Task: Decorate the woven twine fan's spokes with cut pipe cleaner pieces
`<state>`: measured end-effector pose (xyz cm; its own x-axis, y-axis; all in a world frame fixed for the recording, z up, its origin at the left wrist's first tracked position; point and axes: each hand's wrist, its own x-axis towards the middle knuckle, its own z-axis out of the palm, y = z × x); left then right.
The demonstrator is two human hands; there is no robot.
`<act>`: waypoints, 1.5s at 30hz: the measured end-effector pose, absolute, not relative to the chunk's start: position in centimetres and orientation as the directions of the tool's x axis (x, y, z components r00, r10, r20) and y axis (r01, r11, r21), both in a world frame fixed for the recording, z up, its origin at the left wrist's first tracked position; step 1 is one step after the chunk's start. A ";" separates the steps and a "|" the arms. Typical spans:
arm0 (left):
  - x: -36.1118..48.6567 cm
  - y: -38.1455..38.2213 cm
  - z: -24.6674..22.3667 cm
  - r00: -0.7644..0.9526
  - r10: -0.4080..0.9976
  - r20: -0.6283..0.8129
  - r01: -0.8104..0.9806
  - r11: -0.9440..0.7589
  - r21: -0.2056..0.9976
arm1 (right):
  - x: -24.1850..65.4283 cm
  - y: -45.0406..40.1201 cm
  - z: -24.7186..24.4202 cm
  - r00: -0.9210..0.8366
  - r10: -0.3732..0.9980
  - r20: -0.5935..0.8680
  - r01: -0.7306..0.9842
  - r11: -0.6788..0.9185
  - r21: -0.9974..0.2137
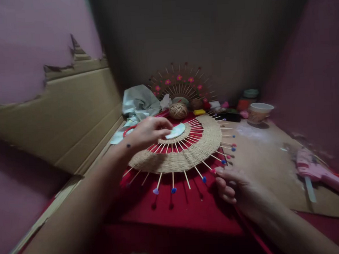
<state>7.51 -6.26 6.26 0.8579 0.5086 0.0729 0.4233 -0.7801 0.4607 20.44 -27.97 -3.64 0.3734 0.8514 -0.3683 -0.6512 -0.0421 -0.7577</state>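
A half-round woven fan (177, 160) of straw and thin sticks lies over the red cloth, with blue, lilac and red tips on several sticks. At its inner centre is a pale half-round piece (177, 131). My left hand (154, 131) rests over that piece, its fingers bent down onto it. My right hand (233, 182) is at the fan's lower right edge, thumb and forefinger pinched on a small red tip (213, 171) at a stick's end. The other right fingers curl inward.
Behind stand a finished-looking fan (179, 80), a twine ball (178, 110), crumpled cloth (140, 102), a cup (259, 113) and a lidded jar (249, 96). A pink glue gun (318, 171) lies right; cardboard (79, 113) stands left.
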 end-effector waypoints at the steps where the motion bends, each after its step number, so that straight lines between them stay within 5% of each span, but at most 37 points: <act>1: 7.1 -4.2 6.0 0.797 0.592 0.118 0.560 -0.798 0.224 | 20.4 -27.9 -3.6 0.367 0.855 -0.366 -0.652 -0.044 -0.757; 6: 6.0 3.1 2.3 0.688 0.716 0.120 0.722 -0.692 -0.012 | 20.5 -27.9 -3.6 0.363 0.861 -0.357 -0.654 -0.037 -0.756; 13: 5.9 4.4 0.7 0.665 0.735 0.132 0.746 -0.664 -0.056 | 20.6 -28.3 -3.6 0.358 0.865 -0.352 -0.653 -0.038 -0.756; 22: 2.8 2.0 6.2 0.671 0.708 0.217 0.671 -0.706 0.227 | 20.9 -28.4 -3.6 0.348 0.864 -0.363 -0.678 -0.035 -0.734; 25: 2.0 -2.6 6.6 0.723 0.688 0.064 0.628 -0.692 0.356 | 20.9 -28.4 -3.6 0.355 0.871 -0.339 -0.673 -0.014 -0.740; 27: 1.4 -7.1 6.2 0.775 0.590 -0.226 0.571 -0.502 0.649 | 21.0 -28.3 -3.6 0.341 0.883 -0.323 -0.673 -0.010 -0.739; 29: 0.8 -12.0 5.7 0.792 0.515 -0.327 0.516 -0.280 0.809 | 21.1 -28.3 -3.6 0.324 0.894 -0.311 -0.678 -0.010 -0.735; 31: 0.3 -16.4 5.1 0.812 0.384 -0.439 0.516 -0.123 0.848 | 21.2 -28.2 -3.4 0.309 0.901 -0.304 -0.685 -0.011 -0.729; 32: 0.2 -18.2 4.8 0.844 0.202 -0.497 0.518 -0.062 0.853 | 21.3 -28.2 -3.4 0.299 0.905 -0.304 -0.691 -0.014 -0.722; 34: 0.0 -20.7 4.1 0.826 0.142 -0.545 0.542 0.061 0.838 | 21.4 -28.2 -3.2 0.278 0.910 -0.308 -0.711 -0.020 -0.703; 45: -0.3 -25.5 1.1 0.697 0.316 -0.643 0.603 0.227 0.765 | 21.7 -28.4 -3.4 0.185 0.947 -0.264 -0.758 -0.034 -0.652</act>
